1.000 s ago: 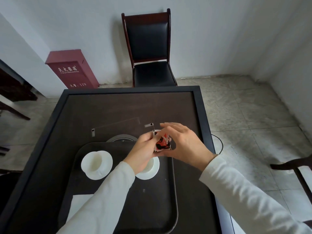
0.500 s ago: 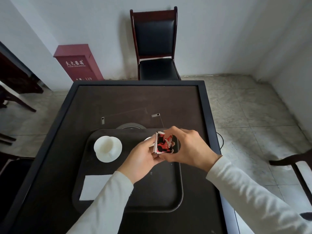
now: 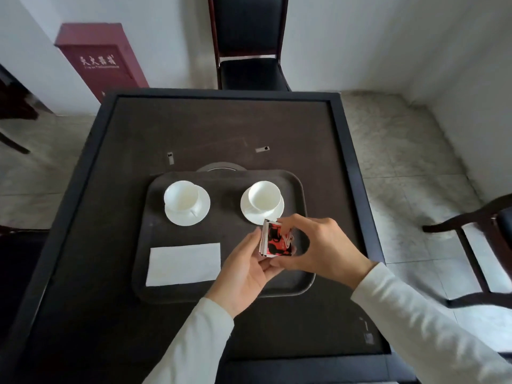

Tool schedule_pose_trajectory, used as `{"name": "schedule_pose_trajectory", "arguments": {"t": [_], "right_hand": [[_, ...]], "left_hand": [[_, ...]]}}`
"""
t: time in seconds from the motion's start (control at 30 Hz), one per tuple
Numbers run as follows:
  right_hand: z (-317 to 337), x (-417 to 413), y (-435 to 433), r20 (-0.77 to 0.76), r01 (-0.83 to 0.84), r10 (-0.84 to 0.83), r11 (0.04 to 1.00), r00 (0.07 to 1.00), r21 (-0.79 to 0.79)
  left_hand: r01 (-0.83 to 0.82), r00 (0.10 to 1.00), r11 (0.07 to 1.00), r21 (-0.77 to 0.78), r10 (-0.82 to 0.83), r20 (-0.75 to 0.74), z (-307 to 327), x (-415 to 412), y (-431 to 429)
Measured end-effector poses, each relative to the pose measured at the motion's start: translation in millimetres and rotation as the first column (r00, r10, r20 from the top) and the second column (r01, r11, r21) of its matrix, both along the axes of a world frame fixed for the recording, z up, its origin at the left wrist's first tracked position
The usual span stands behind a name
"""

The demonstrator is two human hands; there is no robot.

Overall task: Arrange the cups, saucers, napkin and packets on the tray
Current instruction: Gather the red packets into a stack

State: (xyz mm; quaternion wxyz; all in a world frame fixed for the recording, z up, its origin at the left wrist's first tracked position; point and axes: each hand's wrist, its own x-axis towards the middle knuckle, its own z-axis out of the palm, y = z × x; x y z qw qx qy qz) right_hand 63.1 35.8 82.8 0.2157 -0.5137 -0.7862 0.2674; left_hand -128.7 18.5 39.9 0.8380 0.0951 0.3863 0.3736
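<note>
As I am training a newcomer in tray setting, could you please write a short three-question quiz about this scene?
1. How many cups stand on saucers on the tray?
2. True or false: the napkin lies flat on the tray, nearer the person than the cups.
3. The left hand and right hand together hold: A) a cup; B) the packets; C) the napkin.
Key: 1. two; 2. true; 3. B.
</note>
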Motion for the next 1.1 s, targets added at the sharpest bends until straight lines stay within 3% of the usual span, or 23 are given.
{"name": "schedule_pose_trajectory", "arguments": {"t": [0.27, 0.5, 0.63, 0.73, 0.8, 0.9, 0.97, 1.1], "right_hand": [[-34.1, -8.7, -35.0, -0.036, 0.022, -0.026, 0.994, 0.999, -0.103], [-68.9, 11.9, -40.5, -0.013, -0.023, 0.022, 0.993, 1.000, -0.119], [-88.2, 31.7, -32.9, 0.039, -0.057, 0.061, 0.995, 0.997, -0.087], [-102.7, 44.8, -25.2, 0.049, -0.066, 0.069, 0.996, 0.996, -0.068], [-116.3, 52.6, -19.5, 0.065, -0.058, 0.062, 0.997, 0.996, -0.057], [-136.9, 56.8, -11.2, 0.108, -0.042, 0.048, 0.997, 0.993, -0.061], [-152.3, 54.7, -8.8, 0.175, -0.066, 0.072, 0.997, 0.982, -0.036], [-177.6, 54.0, -7.0, 0.266, -0.138, 0.120, 0.989, 0.957, 0.052]], "left_hand": [[0.033, 0.995, 0.999, -0.009, -0.032, 0.091, -35.0, -4.0, -34.5], [-0.049, 0.992, 0.995, -0.090, 0.059, 0.114, -66.5, 25.7, -48.2], [-0.069, 0.997, 0.994, -0.089, 0.071, 0.013, -86.1, 48.5, -48.2], [-0.013, 0.985, 1.000, -0.029, 0.008, -0.170, -97.6, 53.4, -47.0], [0.063, 0.911, 0.994, 0.091, -0.021, -0.411, -103.2, 52.7, -45.1], [0.273, 0.606, 0.923, 0.271, 0.054, -0.794, -112.0, 47.4, -40.3], [0.353, 0.504, 0.888, 0.294, 0.084, -0.859, -116.4, 47.1, -38.4], [0.383, 0.450, 0.867, 0.317, 0.124, -0.884, -122.9, 55.1, -37.4]]}}
